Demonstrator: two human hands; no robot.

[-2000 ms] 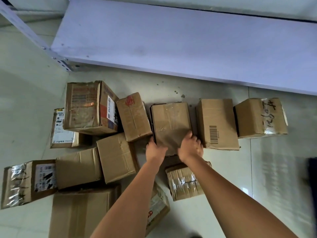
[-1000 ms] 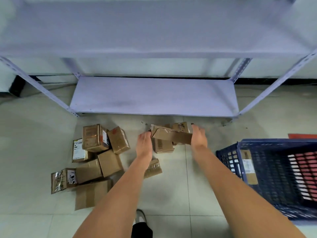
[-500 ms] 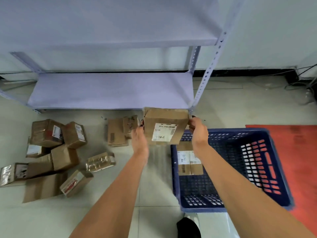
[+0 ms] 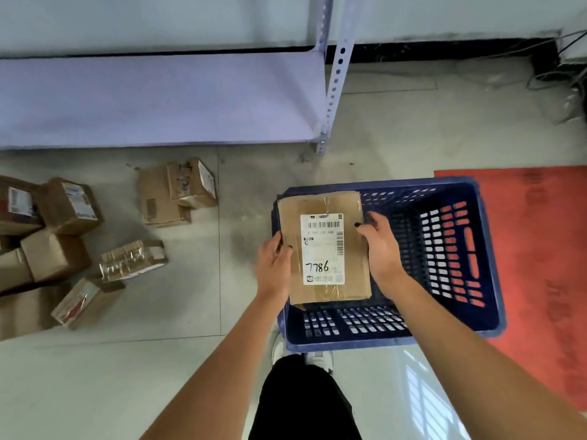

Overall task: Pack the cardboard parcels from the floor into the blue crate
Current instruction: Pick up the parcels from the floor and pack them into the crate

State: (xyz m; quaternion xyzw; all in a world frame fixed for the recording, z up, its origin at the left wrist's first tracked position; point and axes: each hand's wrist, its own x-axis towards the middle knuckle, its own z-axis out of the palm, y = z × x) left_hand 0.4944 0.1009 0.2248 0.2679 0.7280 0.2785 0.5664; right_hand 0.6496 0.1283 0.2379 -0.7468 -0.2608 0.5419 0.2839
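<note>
Head view, the only one, looked straight down at two bare forearms reaching over a blue crate that stood on the pale tiled floor. Between the two hands sat one cardboard parcel, flat side up, with a single white shipping label bearing barcodes and the handwritten number 7786. The left hand pressed against the parcel's left edge, fingers curled round it; the right hand clasped the right edge, thumb on top. The parcel hovered over the crate's left half, inside the line of its rim; whether it touched anything beneath I could not tell.

Only one crate stood there, its slotted walls showing a red mat through the right side, which its right edge overlapped.

On the floor to the left lay the remaining parcels. Two sat together near the shelf leg, one box leaning on a flatter one. A tape-wrapped parcel lay alone, and just below it a tilted one. Further left a cluster ran off the frame; at least four showed, the full count unclear.

One grey metal shelf stretched along the wall, and a dark trouser leg with a white shoe showed below the crate.
</note>
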